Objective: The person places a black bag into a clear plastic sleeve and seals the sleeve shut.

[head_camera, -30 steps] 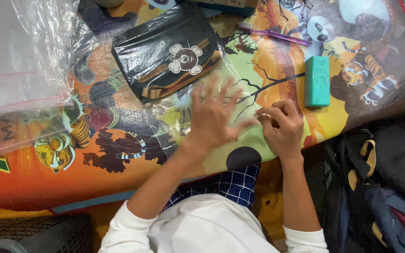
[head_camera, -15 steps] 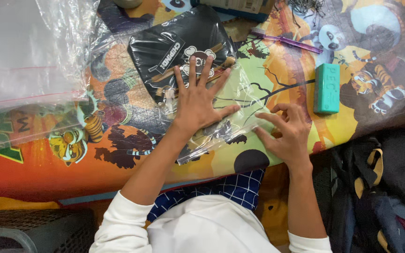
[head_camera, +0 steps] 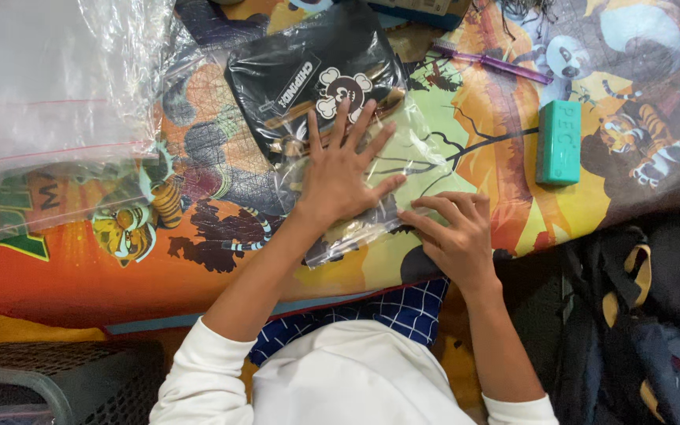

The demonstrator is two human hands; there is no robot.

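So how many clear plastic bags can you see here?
2: one small clear plastic bag flat under the left hand, one large clear plastic bag top left. Others may be hidden.

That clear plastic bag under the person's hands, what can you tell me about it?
The clear plastic bag is thin, glossy and wrinkled, lying flat on a colourful cartoon-printed cover. The left hand presses on it with fingers spread; the right hand pinches its near edge. Its far end lies beside a black pouch, itself wrapped in clear plastic; whether they overlap is unclear.
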